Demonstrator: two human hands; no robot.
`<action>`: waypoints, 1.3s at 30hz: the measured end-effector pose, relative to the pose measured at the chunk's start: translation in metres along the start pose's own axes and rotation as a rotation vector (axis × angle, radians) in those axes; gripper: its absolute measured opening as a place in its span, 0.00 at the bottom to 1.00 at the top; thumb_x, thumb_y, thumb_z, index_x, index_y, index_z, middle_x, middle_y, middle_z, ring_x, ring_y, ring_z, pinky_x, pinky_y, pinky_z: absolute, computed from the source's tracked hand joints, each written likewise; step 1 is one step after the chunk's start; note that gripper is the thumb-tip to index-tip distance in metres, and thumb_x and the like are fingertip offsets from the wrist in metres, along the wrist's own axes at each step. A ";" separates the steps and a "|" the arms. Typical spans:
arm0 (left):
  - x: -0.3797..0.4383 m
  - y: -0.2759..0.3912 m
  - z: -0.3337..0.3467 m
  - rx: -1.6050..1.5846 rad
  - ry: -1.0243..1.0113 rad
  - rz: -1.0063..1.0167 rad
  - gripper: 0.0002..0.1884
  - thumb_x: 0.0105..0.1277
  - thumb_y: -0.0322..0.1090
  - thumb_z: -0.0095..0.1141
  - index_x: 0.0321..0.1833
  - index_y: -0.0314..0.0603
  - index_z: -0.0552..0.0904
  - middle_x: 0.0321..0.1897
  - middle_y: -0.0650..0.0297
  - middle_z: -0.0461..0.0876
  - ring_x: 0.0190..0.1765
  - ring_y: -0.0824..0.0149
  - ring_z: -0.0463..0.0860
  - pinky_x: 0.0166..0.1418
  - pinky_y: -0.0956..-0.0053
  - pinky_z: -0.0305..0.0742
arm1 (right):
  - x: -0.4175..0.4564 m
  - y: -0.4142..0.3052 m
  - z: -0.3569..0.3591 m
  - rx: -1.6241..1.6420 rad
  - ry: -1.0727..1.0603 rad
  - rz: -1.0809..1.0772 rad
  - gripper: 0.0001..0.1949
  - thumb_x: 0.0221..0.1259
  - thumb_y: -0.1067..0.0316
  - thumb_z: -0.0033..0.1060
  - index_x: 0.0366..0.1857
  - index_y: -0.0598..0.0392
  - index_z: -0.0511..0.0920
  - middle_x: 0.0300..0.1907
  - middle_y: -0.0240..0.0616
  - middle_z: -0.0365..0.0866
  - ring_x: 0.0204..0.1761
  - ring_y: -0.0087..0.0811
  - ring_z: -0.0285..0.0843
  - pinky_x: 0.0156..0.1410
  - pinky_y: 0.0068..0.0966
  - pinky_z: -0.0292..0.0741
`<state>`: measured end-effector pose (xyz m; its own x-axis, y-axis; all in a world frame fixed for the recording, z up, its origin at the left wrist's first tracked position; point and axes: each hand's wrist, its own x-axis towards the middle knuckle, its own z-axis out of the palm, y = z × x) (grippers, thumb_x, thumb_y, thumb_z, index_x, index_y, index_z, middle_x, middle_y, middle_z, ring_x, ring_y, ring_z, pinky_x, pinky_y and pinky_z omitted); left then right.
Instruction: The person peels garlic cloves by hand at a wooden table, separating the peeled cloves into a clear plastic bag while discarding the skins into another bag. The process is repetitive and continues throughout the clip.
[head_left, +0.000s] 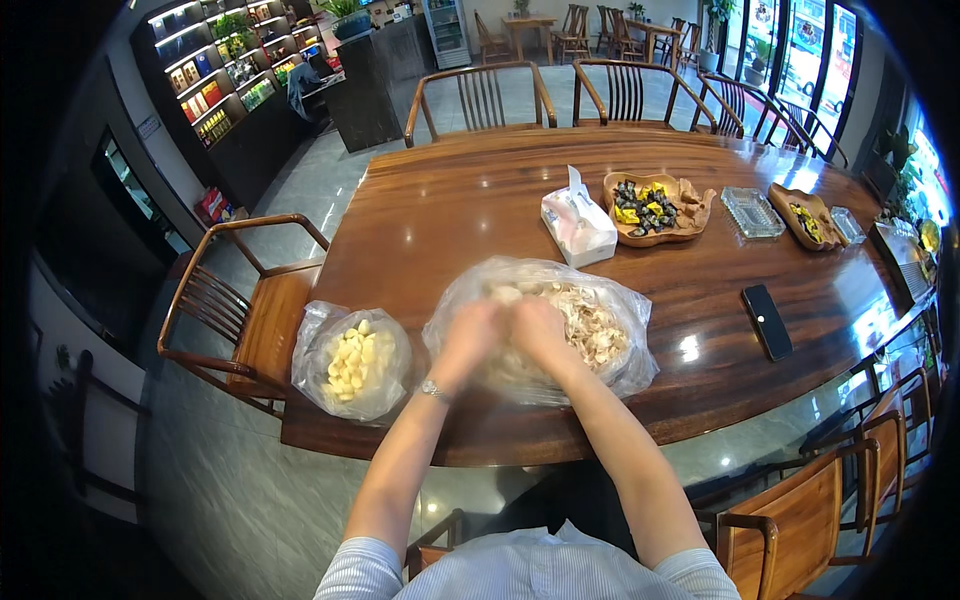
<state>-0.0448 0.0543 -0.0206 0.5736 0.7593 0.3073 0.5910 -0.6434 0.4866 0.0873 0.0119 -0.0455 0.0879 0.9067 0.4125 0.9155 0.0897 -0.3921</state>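
Note:
A large clear plastic bag (637, 307) lies spread open on the wooden table in front of me. Papery garlic skins (596, 330) fill its right side, and pale rounded pieces that look like garlic bulbs (506, 292) show at the back. Over the bag's middle, my left hand (472, 330) and my right hand (536, 326) come close together, knuckles up. Motion blurs both, and the fingers are hidden, so whatever is between them cannot be made out. To the left stands a smaller clear plastic bag (311, 341) with peeled garlic cloves (351, 360) inside.
Behind the large bag are a tissue pack (577, 229) and a carved wooden tray (694, 214) of wrapped sweets. A glass ashtray (752, 212), a second wooden tray (795, 214) and a phone (766, 322) lie to the right. Wooden armchairs (277, 322) surround the table.

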 end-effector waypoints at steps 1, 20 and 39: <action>0.000 0.000 0.000 0.007 -0.007 0.002 0.10 0.54 0.27 0.55 0.40 0.35 0.81 0.36 0.51 0.81 0.43 0.49 0.79 0.47 0.62 0.73 | 0.001 -0.001 0.000 0.027 0.025 -0.008 0.05 0.50 0.68 0.53 0.25 0.55 0.79 0.32 0.43 0.77 0.38 0.44 0.76 0.41 0.39 0.73; -0.003 0.028 0.020 -0.720 0.030 -0.256 0.08 0.70 0.35 0.44 0.40 0.40 0.76 0.22 0.71 0.72 0.20 0.81 0.67 0.21 0.85 0.62 | 0.006 0.016 0.055 0.586 0.236 0.398 0.11 0.64 0.65 0.38 0.39 0.60 0.71 0.35 0.55 0.76 0.39 0.52 0.73 0.46 0.42 0.69; -0.032 -0.007 -0.019 0.162 -0.058 -0.016 0.08 0.56 0.28 0.55 0.38 0.39 0.81 0.32 0.55 0.80 0.38 0.51 0.79 0.42 0.62 0.74 | -0.022 -0.004 -0.033 0.484 0.096 0.189 0.10 0.58 0.68 0.49 0.37 0.59 0.79 0.41 0.50 0.77 0.45 0.49 0.75 0.51 0.40 0.72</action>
<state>-0.0784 0.0363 -0.0181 0.5921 0.7658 0.2510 0.6813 -0.6420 0.3516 0.0948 -0.0218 -0.0261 0.2906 0.8855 0.3625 0.5961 0.1288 -0.7925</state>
